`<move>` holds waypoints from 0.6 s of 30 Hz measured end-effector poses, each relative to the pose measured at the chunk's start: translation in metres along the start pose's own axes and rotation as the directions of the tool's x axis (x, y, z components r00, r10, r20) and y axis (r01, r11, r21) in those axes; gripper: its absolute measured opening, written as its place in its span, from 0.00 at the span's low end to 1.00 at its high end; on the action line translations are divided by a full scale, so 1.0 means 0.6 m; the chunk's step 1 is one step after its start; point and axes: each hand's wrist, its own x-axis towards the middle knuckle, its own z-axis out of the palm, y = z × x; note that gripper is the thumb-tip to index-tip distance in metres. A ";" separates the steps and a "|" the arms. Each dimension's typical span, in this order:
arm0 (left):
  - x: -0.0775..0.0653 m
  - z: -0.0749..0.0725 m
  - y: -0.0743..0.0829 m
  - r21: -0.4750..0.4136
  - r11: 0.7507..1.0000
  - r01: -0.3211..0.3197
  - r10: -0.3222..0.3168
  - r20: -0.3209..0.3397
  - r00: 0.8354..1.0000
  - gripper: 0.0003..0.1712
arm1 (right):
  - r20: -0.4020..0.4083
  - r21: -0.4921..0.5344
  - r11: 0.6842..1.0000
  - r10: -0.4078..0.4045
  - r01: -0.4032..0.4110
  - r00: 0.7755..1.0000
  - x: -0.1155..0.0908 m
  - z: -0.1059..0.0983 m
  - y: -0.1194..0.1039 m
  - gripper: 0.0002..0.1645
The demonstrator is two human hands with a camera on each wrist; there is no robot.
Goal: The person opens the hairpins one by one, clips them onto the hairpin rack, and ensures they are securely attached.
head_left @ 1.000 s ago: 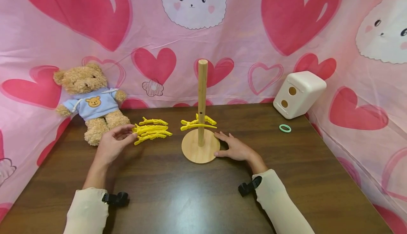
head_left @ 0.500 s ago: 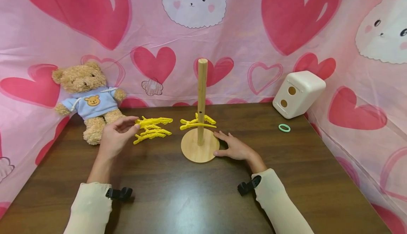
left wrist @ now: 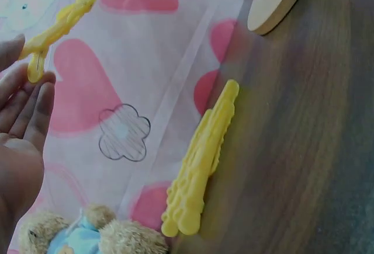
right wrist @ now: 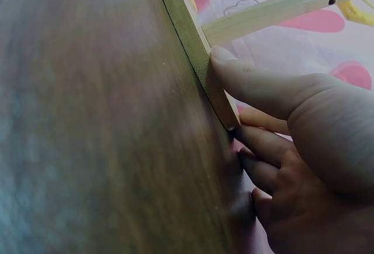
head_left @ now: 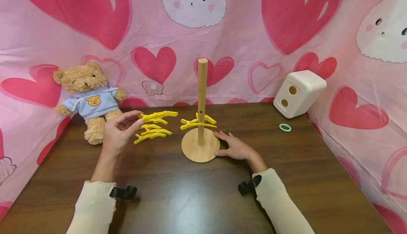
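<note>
My left hand (head_left: 120, 131) pinches the end of a yellow alligator hair clip (head_left: 161, 115) between thumb and fingers, lifted over the table. Beneath it, several more yellow hair clips (head_left: 154, 133) lie in a row on the tabletop; the left wrist view has them bunched together. A wooden stand with an upright pole (head_left: 202, 89) and round base (head_left: 193, 150) stands right of them. Yellow clips (head_left: 190, 124) sit low on the pole, one crossing in front. My right hand (head_left: 236, 147) grips the base's right edge, thumb (right wrist: 251, 82) on top and fingers at the rim.
A teddy bear (head_left: 93, 101) in a blue top leans at the back left. Toward the back right are a white box (head_left: 302, 93) with two round holes and a small green ring (head_left: 284, 127). Pink heart-printed cloth (head_left: 245, 40) hangs behind the dark wooden table (head_left: 178, 198).
My left hand has picked one yellow hair clip off the row and raised it, moving slightly right and away from me. The right hand has stayed on the base.
</note>
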 end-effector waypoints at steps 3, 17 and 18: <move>0.000 0.005 0.005 -0.005 1.000 -0.021 0.021 0.003 1.000 0.17 | 0.001 0.004 1.000 0.000 0.000 1.000 0.000 0.000 0.000 0.51; 0.003 0.032 0.026 0.201 0.974 -0.107 0.121 -0.058 0.991 0.10 | -0.002 0.012 1.000 -0.005 0.005 1.000 -0.002 0.000 -0.003 0.50; 0.003 0.035 0.027 0.208 0.972 -0.111 0.126 -0.060 0.990 0.10 | -0.002 0.014 1.000 -0.003 0.003 1.000 -0.003 0.000 -0.004 0.50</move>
